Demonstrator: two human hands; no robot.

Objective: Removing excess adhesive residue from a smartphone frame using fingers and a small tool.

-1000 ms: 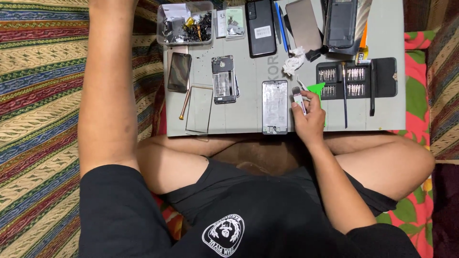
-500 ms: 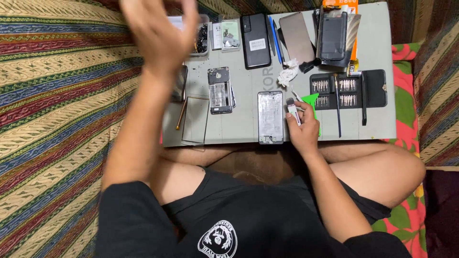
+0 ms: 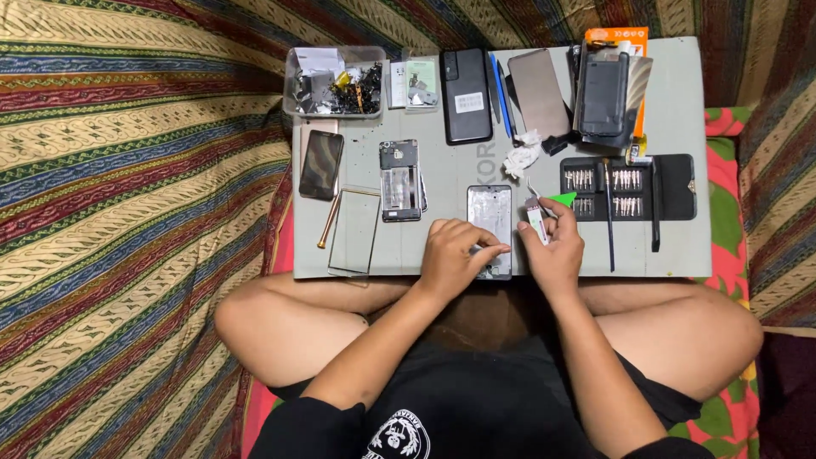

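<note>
An opened phone frame [image 3: 490,217] lies flat near the front edge of the grey work board [image 3: 680,119]. My left hand [image 3: 455,255] rests on the lower part of that frame, fingers pressing it down. Just right of the frame, my right hand [image 3: 554,255] grips a small white strip-like part [image 3: 536,223] together with thin tweezers [image 3: 532,192]. A green triangular pick [image 3: 562,200] lies just beyond my right fingers.
The board also carries a black screwdriver bit kit [image 3: 629,187], a disassembled phone [image 3: 399,180], a glass panel [image 3: 354,231], a dark phone [image 3: 321,164], a clear tray of small parts [image 3: 331,82] and several phones at the back. Striped cloth lies to the left.
My left arm was raised over the left of the board; it has come down and its hand now rests on the phone frame. My right hand stays beside the frame.
</note>
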